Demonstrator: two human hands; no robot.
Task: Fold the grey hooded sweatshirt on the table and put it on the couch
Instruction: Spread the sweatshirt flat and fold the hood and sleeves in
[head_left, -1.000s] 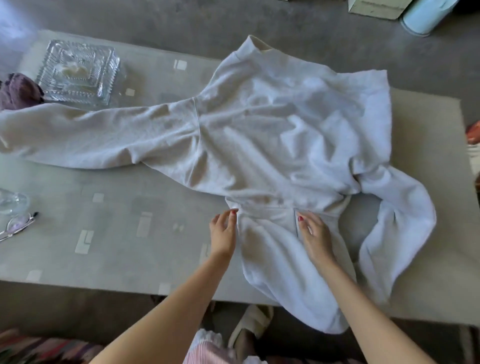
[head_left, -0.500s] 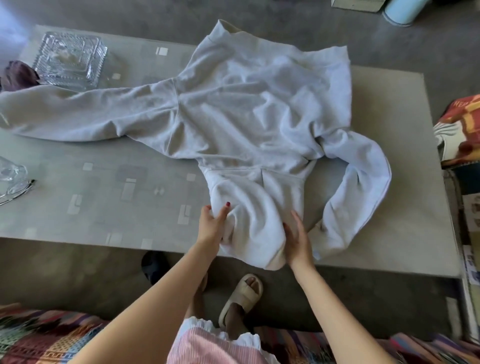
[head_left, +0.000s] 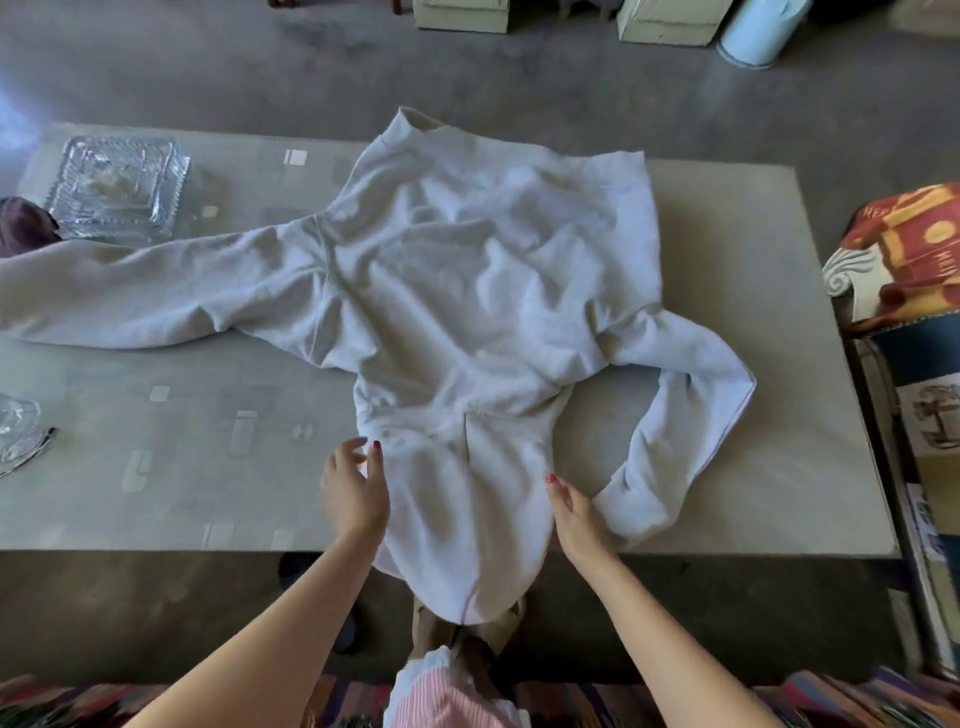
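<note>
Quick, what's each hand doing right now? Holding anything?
Left hand: open, fingers against the left edge of the sweatshirt's hood, not gripping.
Right hand: open, flat against the hood's right edge, holding nothing.

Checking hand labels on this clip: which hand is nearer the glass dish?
Left. The left hand sits at the hood's left edge, on the glass dish's side; the right hand is beyond the hood, farther away.
</note>
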